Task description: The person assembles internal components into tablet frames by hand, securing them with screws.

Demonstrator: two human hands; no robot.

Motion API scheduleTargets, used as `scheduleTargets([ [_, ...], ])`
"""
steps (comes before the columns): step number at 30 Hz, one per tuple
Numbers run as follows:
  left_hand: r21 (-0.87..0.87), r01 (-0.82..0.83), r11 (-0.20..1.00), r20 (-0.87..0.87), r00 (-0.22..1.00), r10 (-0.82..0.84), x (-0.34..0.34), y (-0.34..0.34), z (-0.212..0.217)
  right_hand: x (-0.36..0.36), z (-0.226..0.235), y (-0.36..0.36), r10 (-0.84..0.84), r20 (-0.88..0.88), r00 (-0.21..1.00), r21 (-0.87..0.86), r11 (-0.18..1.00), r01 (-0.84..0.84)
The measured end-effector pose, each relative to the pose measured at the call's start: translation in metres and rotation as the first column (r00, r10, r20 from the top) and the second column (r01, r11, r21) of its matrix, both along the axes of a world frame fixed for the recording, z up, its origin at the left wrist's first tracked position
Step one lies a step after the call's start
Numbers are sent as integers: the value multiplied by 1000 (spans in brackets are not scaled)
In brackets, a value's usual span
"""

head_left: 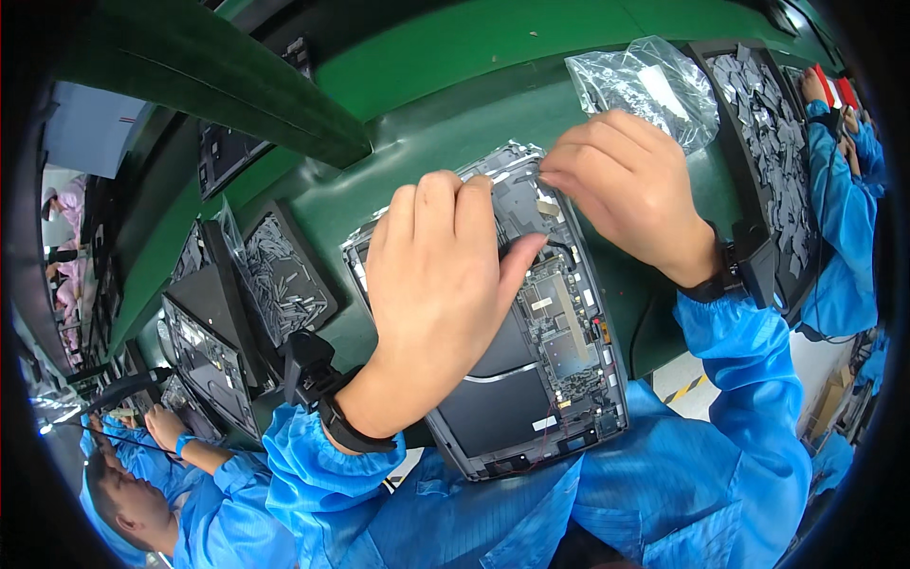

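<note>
Opened tablet chassis [531, 379] lies back-up on the green counter [455, 104], near edge at the person's blue smock, circuit board and dark battery panels exposed. Left hand [436, 284] lies flat over the chassis's left half, fingers together, thumb angled in toward the middle, pressing rather than pinching. Right hand [630, 190] sits at the top edge, fingertips bunched on the frame; can't tell whether they pinch a small part. Clear plastic bag [649, 85] just behind the right hand. Tray of grey parts [773, 152] to the right, another tray [280, 275] to the left. Co-workers in blue sleeves on both sides.
</note>
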State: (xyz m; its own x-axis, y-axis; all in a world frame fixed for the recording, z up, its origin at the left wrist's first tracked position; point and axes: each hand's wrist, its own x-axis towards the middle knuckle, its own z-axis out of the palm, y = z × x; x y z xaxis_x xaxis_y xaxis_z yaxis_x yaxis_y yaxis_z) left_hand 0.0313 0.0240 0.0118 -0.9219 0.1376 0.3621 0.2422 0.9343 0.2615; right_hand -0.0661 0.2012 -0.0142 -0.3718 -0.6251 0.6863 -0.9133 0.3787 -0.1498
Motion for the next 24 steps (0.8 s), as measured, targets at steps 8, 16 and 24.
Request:
scheduleTargets([
  [8, 69, -3, 998, 43, 999, 0, 1, 4, 0, 4, 2, 5, -25, 14, 1000, -93, 995, 26],
  [16, 128, 57, 990, 38, 997, -62, 4, 6, 2, 6, 1, 11, -32, 32, 999, -127, 991, 36],
  [24, 194, 167, 967, 3, 985, -170, -2, 2, 2, 4, -1, 13, -44, 63, 997, -146, 988, 53],
])
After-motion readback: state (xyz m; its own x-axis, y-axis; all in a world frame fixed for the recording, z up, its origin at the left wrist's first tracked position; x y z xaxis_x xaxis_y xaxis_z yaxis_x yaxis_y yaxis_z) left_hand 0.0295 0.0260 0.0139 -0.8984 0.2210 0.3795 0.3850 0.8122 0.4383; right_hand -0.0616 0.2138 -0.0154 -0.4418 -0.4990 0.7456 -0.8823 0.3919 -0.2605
